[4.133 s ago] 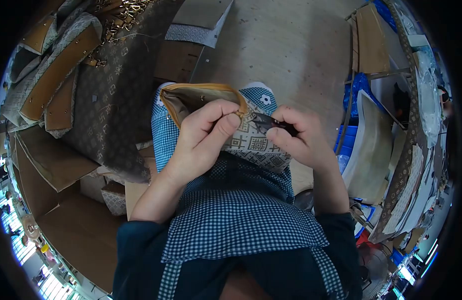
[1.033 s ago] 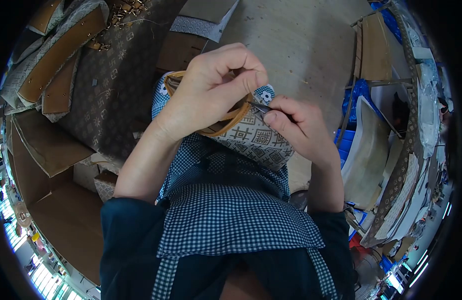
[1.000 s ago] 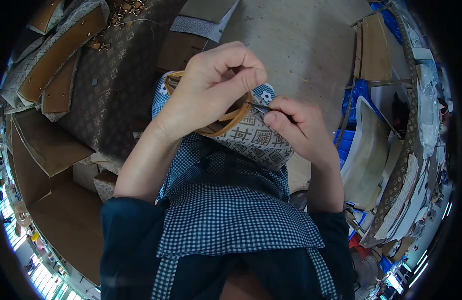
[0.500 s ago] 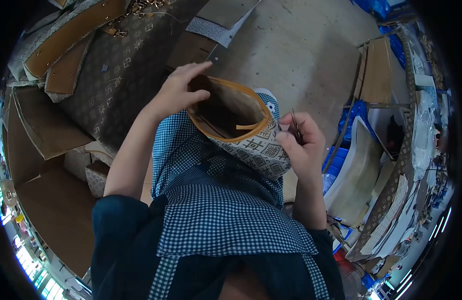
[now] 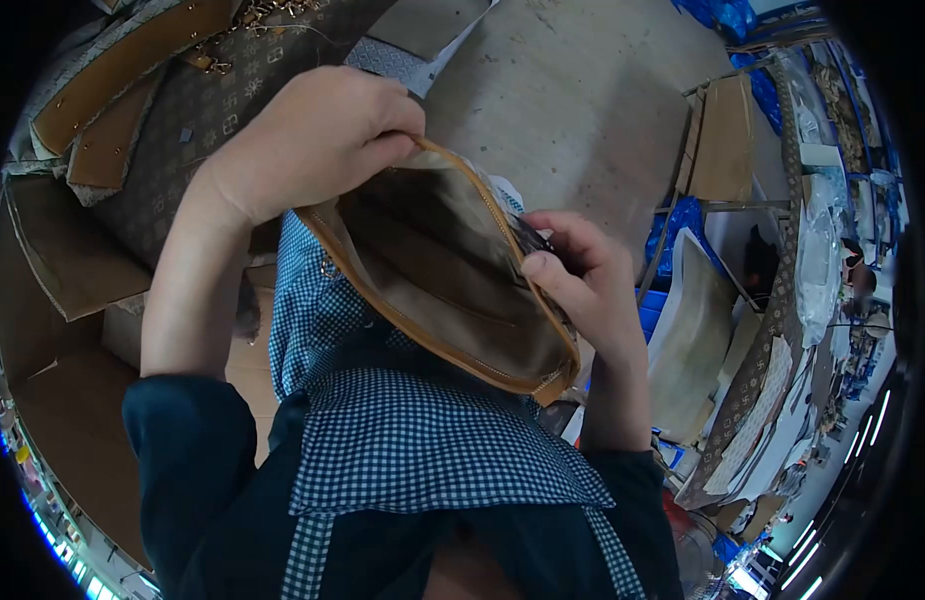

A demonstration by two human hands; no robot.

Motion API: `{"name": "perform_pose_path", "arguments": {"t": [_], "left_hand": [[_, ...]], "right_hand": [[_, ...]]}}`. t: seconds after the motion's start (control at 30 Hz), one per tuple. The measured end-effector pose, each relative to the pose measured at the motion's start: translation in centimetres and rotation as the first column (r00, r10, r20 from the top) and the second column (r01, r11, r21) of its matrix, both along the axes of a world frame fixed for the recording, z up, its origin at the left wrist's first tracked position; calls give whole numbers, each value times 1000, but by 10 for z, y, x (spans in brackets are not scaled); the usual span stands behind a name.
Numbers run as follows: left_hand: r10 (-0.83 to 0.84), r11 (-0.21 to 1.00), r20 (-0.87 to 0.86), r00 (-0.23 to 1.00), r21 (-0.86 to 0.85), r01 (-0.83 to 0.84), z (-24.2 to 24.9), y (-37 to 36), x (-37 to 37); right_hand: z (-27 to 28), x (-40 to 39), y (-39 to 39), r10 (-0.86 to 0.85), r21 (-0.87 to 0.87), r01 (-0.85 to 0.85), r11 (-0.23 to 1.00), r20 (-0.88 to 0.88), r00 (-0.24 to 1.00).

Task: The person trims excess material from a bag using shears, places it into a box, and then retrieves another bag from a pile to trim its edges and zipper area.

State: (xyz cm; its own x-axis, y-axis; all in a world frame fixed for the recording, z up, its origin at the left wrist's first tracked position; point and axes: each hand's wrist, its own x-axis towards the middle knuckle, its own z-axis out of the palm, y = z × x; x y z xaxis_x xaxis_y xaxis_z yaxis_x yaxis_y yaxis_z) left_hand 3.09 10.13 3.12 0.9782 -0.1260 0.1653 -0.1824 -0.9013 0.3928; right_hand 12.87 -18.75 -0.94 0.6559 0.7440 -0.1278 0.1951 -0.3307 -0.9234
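Observation:
A zippered pouch (image 5: 433, 285) lies over my lap with its mouth wide apart, showing a plain tan-brown lining. Orange-tan zipper tape runs around its rim. My left hand (image 5: 328, 135) pinches the far left part of the rim, its fingertips partly hidden behind the edge. At the right side of the rim, my right hand (image 5: 588, 285) is closed, its thumb against the zipper edge. Between its fingers sits a small dark tool (image 5: 533, 238) resembling thread snips; most of it is covered. The patterned outside of the pouch is mostly out of sight.
A checked apron (image 5: 433, 440) covers my lap. To the left are a large cardboard box (image 5: 83, 440), brown patterned material (image 5: 208, 120) and tan strips (image 5: 133, 65). A rack with cardboard (image 5: 725, 140) and blue plastic (image 5: 678, 235) stands on the right.
The pouch has turned and its mouth has spread toward me, exposing the lining. My left hand has closed on the rim. My right thumb has come onto the zipper edge.

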Motion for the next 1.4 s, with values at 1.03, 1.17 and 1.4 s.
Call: {"name": "perform_pose_path", "arguments": {"t": [1.03, 1.17, 1.4], "left_hand": [[56, 789, -301, 952, -571, -227, -95, -121, -49], [89, 818, -388, 917, -496, -289, -87, -127, -38], [112, 821, -158, 981, -542, -181, -91, -128, -39]], "right_hand": [[-73, -20, 32, -157, 198, 264, 944, -435, 887], [-79, -20, 31, -195, 208, 315, 926, -451, 871], [-74, -11, 35, -220, 187, 351, 918, -497, 840]]}}
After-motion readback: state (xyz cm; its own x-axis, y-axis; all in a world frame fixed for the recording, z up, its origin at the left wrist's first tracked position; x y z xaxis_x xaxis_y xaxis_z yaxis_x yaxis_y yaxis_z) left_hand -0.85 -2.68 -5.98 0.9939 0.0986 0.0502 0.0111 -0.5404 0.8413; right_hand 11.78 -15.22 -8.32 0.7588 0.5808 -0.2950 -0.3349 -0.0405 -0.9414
